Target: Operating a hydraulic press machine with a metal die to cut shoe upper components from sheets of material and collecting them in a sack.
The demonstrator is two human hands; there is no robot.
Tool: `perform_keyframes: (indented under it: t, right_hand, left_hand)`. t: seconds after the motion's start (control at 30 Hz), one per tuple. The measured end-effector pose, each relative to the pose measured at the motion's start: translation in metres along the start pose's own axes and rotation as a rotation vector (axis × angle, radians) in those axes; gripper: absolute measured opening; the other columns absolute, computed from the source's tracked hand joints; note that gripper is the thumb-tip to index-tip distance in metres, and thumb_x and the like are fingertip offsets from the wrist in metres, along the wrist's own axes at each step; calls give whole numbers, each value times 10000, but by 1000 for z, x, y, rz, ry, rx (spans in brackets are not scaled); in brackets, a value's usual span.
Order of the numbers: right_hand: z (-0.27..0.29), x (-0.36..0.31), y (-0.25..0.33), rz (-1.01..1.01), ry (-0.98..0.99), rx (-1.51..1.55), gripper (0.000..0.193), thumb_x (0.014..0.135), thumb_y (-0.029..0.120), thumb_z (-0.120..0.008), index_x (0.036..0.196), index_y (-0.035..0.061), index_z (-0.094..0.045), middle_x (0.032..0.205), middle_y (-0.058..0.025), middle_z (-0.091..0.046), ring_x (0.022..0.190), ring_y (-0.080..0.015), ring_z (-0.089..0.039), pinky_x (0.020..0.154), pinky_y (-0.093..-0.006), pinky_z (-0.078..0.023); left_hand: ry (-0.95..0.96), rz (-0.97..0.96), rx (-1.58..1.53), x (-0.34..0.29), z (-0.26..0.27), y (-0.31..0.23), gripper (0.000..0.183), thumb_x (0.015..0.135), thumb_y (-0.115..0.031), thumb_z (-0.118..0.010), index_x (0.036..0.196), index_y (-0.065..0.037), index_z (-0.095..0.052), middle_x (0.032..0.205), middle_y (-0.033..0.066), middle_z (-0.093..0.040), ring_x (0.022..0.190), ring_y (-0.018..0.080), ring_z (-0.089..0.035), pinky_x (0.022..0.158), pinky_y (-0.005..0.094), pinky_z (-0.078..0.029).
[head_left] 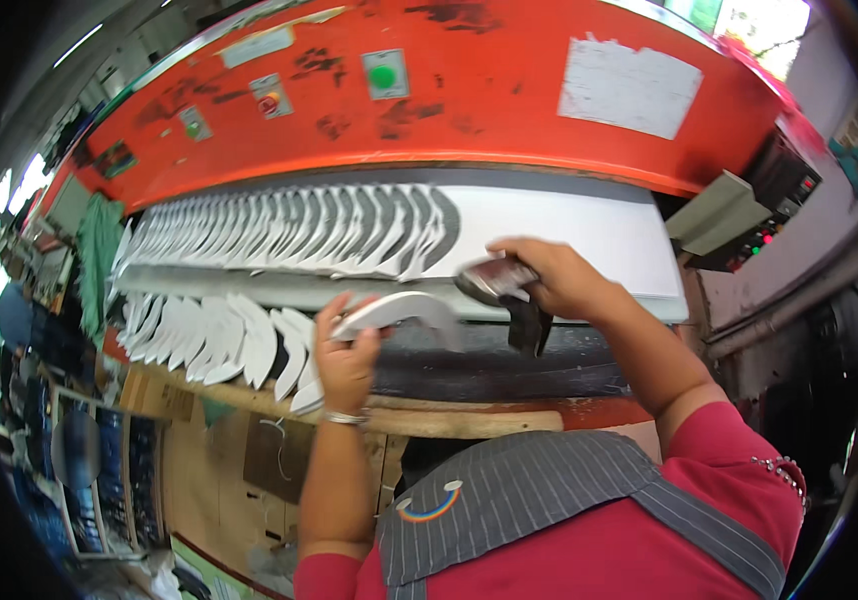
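My left hand (347, 355) is closed round one end of a curved white piece (407, 304), which looks several layers thick; its far end is blurred. To the right, my right hand (559, 278) grips a dark curved metal cutting die (494, 280), smeared by motion, above the front edge of the machine bed. The piece and the die are close together, and I cannot tell whether they touch. Behind them a stack of white sheets (569, 235) lies on the bed, with a row of dark crescent-shaped gaps (444, 225) across its left part.
Cut white curved pieces (224, 340) lie in an overlapping row on the front ledge at left. An orange-red machine beam (489, 110) with buttons spans the back. A wooden strip (469, 420) edges the bed's front. A control box (749, 225) with lights stands at right.
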State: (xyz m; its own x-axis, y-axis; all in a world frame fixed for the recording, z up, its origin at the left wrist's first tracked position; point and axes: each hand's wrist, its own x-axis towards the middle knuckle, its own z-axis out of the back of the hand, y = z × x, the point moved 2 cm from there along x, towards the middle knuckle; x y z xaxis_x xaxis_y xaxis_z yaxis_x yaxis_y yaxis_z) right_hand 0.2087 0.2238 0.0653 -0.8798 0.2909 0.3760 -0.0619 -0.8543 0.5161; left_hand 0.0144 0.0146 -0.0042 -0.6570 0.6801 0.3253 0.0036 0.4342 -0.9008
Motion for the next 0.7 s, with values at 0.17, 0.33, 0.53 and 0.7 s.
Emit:
perform_keyframes:
  t: [0.17,0.33,0.53,0.7]
  right_hand:
    - [43,23,-25,-33,54,206,445,871,320,-645,1194,33,-540,971,-124,-546,912,-269,-562,794,-356,-454]
    - [-11,49,-71,454,141,-159,213,770,184,-704,909,81,-581,896,-77,-568,913,-279,-507,815,-396,-378]
    - [-73,26,-107,163,-277,-348,343,672,230,-772,958,117,-620,1181,-163,-541,1129,-386,-463,981,-447,-362]
    - [-85,25,-115,-365,-215,-48,440,656,214,-803,1012,108,-567,1212,-179,-515,1121,-392,-461,945,-451,-393]
  left_hand:
    - [760,-4,981,-11,45,-35,293,738,-43,-663,1031,-57,-660,1291,143,-561,1256,321,-473,1047,415,-359]
    - [1027,69,1322,-19,19,-55,360,745,-205,-709,1080,-86,-652,1301,144,-543,1320,337,-386,1095,424,-284]
    - [605,-189,1145,55,-31,25,489,747,-272,-744,1159,-52,-598,1166,127,-589,1101,329,-521,951,405,-399]
    - [490,-335,1329,91,-57,88,539,713,-398,-743,1113,-54,-631,980,93,-588,950,309,-493,838,417,-395]
